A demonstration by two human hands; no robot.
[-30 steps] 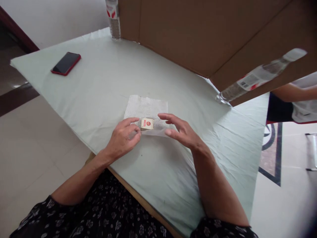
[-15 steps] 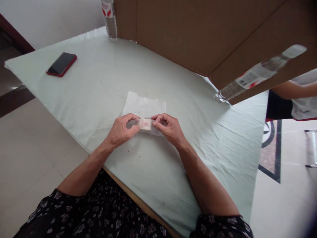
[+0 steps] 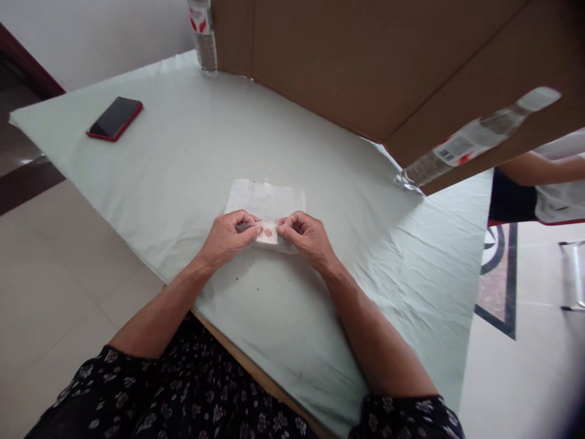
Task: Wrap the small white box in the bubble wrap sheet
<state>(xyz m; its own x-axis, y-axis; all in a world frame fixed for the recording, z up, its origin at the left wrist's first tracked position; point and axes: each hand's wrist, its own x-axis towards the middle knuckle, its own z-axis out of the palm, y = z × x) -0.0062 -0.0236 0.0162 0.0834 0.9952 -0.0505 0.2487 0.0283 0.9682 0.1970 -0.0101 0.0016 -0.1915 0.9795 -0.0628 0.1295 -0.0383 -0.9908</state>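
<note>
A small pale flat piece with a reddish mark lies between my hands at the middle of the table. My left hand pinches its left side between thumb and fingers. On the right side, my right hand pinches it the same way. Beyond my fingers a whitish, wrinkled sheet is spread on the cloth, its near part under my hands. A filmy edge shows below the right fingers. Whether the marked piece is joined to the sheet, I cannot tell.
A phone in a red case rests at the table's left. A large cardboard panel stands at the back, with one clear bottle at its left end and another bottle at the right. Another person's arm shows beyond.
My hands have come slightly closer together, and less of the marked piece shows between them. The whitish sheet's far edge lies a little nearer to me.
</note>
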